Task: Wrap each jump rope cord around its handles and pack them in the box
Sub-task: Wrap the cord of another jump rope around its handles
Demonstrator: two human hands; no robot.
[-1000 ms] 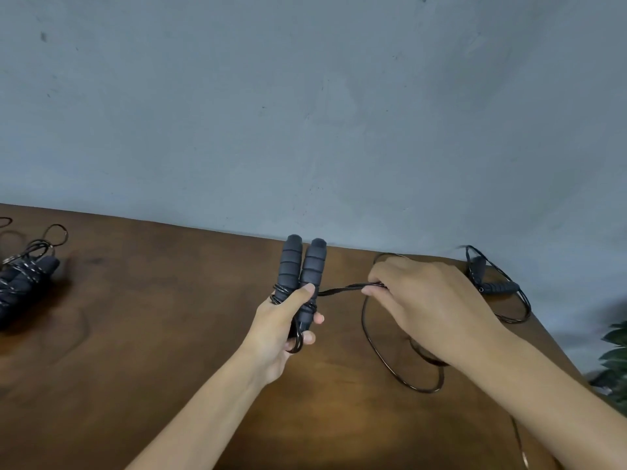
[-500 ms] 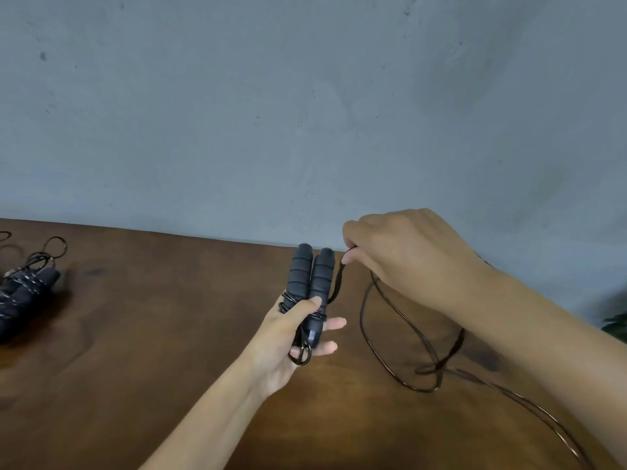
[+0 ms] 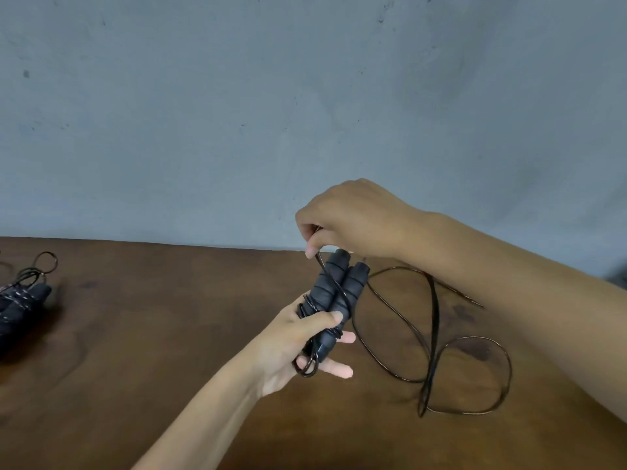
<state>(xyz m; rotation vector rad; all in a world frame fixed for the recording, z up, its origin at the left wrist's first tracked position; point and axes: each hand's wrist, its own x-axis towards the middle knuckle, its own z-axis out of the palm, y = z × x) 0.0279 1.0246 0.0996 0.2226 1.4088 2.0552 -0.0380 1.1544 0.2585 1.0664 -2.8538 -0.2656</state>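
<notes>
My left hand point(image 3: 298, 344) grips two dark foam jump rope handles point(image 3: 336, 290) held side by side and pointing up and away, with a few turns of black cord round their lower part. Just above the handle tops, my right hand point(image 3: 349, 222) pinches the black cord point(image 3: 431, 334), which runs diagonally down across the handles. The rest of the cord lies in loose loops on the wooden table point(image 3: 169, 334) to the right. No box is in view.
A wrapped jump rope bundle point(image 3: 20, 303) lies at the table's left edge of view, with small cord loops sticking out. A blue-grey wall stands right behind the table's far edge.
My right hand has carried the cord up and leftward, from beside the handles to above their tops, laying it across them. The loose cord on the table has shifted.
</notes>
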